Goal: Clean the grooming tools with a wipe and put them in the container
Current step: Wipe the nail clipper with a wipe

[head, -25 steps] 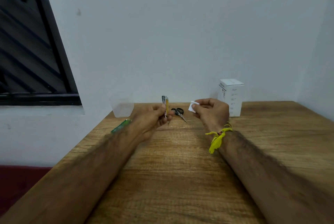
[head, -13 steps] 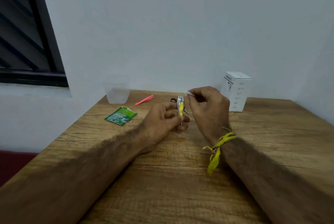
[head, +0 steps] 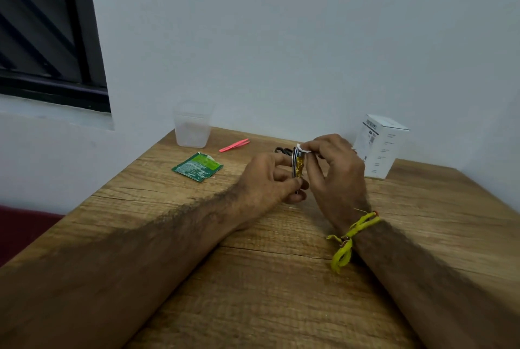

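Left hand [head: 270,177] pinches the lower end of a nail clipper [head: 297,164], holding it upright above the middle of the table [head: 281,278]. Right hand [head: 334,168] pinches a small white wipe [head: 303,148] against the clipper's top end; its other fingers are loosely curled.

The clipper is narrow, metal, with a yellow-gold face and bright edges. Judged stiff, light and smooth, likely slick once damp; best held by the flat sides near the base, leaving the cutting end free for wiping. The wipe is soft and thin, folded small; it needs a fingertip pinch.

Behind the hands, black scissors [head: 282,150] lie partly hidden. Pink tweezers [head: 234,145] lie toward the far edge. A clear container [head: 192,127] stands at the far left corner; nothing can be made out inside it. A torn green sachet [head: 197,166] lies just in front of it. A white box [head: 378,148] stands at the far right. A yellow thread [head: 349,239] circles the right wrist.
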Available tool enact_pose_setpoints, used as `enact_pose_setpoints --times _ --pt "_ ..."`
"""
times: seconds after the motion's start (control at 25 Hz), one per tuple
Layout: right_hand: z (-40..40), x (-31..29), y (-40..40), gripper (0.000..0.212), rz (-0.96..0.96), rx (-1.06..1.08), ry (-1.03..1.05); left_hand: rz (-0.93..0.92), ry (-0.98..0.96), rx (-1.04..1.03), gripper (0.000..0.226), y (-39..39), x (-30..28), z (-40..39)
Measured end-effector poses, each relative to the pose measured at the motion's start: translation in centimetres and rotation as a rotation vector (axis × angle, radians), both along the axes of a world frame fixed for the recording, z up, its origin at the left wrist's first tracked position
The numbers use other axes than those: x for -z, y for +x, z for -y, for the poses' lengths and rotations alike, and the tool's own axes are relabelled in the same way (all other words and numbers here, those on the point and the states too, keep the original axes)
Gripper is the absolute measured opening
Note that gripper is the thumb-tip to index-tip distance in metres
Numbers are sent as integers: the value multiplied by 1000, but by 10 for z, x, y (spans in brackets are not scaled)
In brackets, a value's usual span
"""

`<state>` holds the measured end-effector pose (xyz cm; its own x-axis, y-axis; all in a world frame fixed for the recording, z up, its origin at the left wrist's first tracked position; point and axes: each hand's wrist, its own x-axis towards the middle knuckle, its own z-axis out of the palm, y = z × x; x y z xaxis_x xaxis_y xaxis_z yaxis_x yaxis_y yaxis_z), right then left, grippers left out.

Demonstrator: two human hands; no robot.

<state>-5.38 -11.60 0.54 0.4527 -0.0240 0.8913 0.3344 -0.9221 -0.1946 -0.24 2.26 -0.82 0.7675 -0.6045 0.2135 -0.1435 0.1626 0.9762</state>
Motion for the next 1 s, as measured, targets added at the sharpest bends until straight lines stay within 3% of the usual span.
enact_pose_setpoints --times 0.52,0.72,0.88,1.0 --pt "4 3 -5 14 -5 46 -92 7 47 14 30 -1 -1 -1" --pt "2 7 -2 13 41 72 -161 7 47 28 30 -1 0 -1" --pt "11 11 -8 14 58 46 -352 -7 28 36 38 2 2 1" --pt "12 10 -7 14 60 49 -338 -16 12 50 37 4 2 2"
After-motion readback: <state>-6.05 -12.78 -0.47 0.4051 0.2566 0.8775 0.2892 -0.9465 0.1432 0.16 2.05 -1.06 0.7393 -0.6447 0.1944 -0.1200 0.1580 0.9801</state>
